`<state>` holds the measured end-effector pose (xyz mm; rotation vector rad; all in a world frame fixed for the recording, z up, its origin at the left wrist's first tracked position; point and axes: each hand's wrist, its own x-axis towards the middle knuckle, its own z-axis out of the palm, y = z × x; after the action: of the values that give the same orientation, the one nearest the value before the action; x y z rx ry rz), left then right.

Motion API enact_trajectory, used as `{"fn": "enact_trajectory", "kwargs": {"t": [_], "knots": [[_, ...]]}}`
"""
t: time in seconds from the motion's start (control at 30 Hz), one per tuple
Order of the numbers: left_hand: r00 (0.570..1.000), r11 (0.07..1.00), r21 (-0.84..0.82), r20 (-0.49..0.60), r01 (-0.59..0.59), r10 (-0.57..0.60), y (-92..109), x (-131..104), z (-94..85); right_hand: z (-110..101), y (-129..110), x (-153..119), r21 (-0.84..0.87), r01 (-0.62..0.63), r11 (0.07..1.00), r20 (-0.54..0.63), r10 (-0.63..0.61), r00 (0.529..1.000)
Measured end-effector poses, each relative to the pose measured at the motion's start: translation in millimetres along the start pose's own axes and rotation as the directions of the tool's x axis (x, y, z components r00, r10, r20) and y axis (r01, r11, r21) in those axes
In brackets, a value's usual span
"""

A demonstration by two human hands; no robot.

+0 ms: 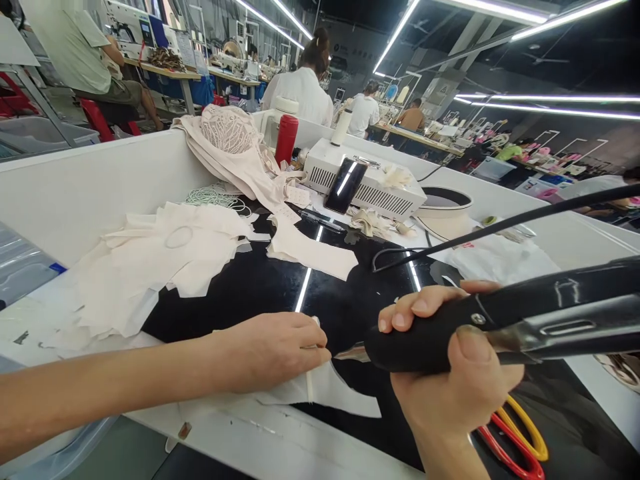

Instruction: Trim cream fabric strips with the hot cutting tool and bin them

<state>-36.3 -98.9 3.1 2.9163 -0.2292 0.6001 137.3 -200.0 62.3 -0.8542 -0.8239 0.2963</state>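
My right hand (455, 373) is wrapped round a black corded hand tool (415, 340) with a narrow metal tip and a metal lever along its body. The tip points left, close to the fingers of my left hand (275, 350). With fingertips pressed together, that hand pinches a cream fabric piece (345, 393) at the near edge of the glossy black work surface (240, 287). A thin strip hangs below the fingers; the exact grip is partly hidden. Red-and-yellow-handled scissors (515, 440) lie below my right hand.
Cream fabric pieces (170, 267) are piled at the left, and another curved piece (313, 250) lies mid-surface. Behind stand a white vented box (365, 177), a phone (346, 185) and a red bottle (287, 140). A black cord (500, 230) crosses at right. Several people sit beyond.
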Motion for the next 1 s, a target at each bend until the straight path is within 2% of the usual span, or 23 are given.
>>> {"fn": "enact_trajectory", "kwargs": {"t": [0.2,0.43,0.7,0.9,1.0], "knots": [[1.000,1.000,-0.021,0.007,0.021,-0.021,3.1,-4.2,7.7,0.9,3.5,-3.2,0.056,0.006,0.998,0.038,-0.008,0.999],[0.999,0.999,-0.027,-0.030,0.025,-0.025,3.6,-9.2,5.6,-0.3,6.9,-6.5,0.078,-0.009,0.997,0.075,0.003,0.997],[0.998,0.998,-0.031,0.015,0.059,-0.059,7.3,-12.5,4.0,-1.4,9.0,-11.1,0.057,-0.020,0.998,0.106,0.014,0.994],[0.998,0.998,-0.026,0.022,0.061,-0.061,6.7,-15.1,4.0,-3.4,2.4,-12.0,0.085,-0.012,0.996,0.059,0.007,0.998],[0.997,0.997,-0.020,0.029,0.068,-0.068,7.6,-15.1,3.0,-6.3,0.7,-14.8,0.073,-0.012,0.997,0.071,0.007,0.997]]}}
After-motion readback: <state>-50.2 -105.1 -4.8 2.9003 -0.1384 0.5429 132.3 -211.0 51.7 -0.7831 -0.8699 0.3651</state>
